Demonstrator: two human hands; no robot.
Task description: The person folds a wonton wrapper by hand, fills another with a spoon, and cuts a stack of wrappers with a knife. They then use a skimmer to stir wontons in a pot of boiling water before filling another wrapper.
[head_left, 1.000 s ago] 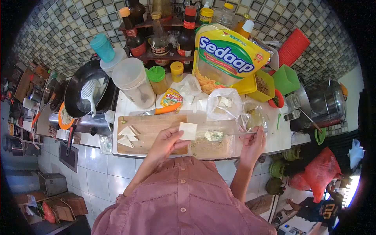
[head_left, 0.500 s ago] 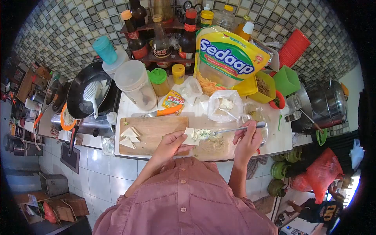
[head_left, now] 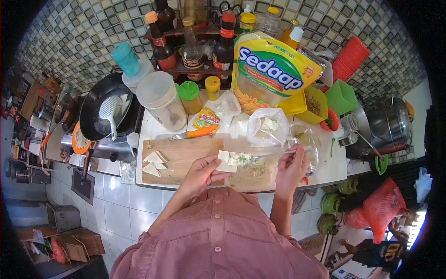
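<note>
My left hand (head_left: 203, 172) holds a pale square wrapper (head_left: 226, 162) between thumb and fingers, over the wooden cutting board (head_left: 186, 146). My right hand (head_left: 292, 168) grips the handle end of a metal spoon (head_left: 274, 154). The spoon's far end lies under a white and green filling (head_left: 242, 159) at the wrapper's right edge. Several folded pale triangles (head_left: 153, 163) rest on the left of the board. Behind the board lies a knife with an orange handle (head_left: 201, 131).
A plastic bag of white pieces (head_left: 267, 126) and a clear bag (head_left: 309, 139) stand behind my right hand. Farther back are a tall clear container (head_left: 162, 102), a Sedaap pouch (head_left: 274, 69) and a red bowl (head_left: 330, 120). A black pan (head_left: 95, 123) is at left.
My right hand has turned slightly and the spoon lies flatter, its handle tip slightly farther left. My left hand and the wrapper have hardly moved.
</note>
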